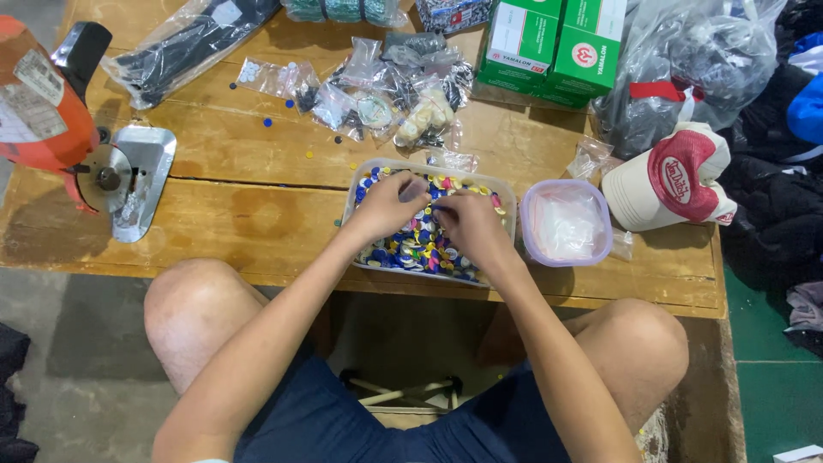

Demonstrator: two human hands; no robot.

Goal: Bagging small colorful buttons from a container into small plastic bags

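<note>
Buttons point(411, 244) everywhere, a heap of small coloured discs in blue, yellow, pink and white, filling a clear plastic tray point(506, 193) that sits on the wooden desk point(249, 210) right at its near edge, straight in front of the seated person. Both hands are down in that tray. Left hand point(387, 206) lies over the left half of the heap, fingers curled down into the discs; whether it has pinched one I cannot tell, the knuckles hide it. Right hand point(471, 225) is just beside it, over the middle of the tray, fingertips drawn together toward the left hand, and again the back of the hand hides any grip. The two hands nearly meet above the pile.

Just right of the tray stands a small round tub with a lilac rim point(566, 223), something white and crumpled inside. Further right, a cream and red cap point(677, 176) rests on the desk edge. Behind the tray, a scatter of little clear bags point(377, 94) with small parts, and a few loose discs on the wood. Two green boxes point(553, 43) stand at the back, a big grey plastic bag point(686, 60) beside them. Far left, an orange machine with a round blade and metal foot point(103, 163). Bare knees show under the desk.
</note>
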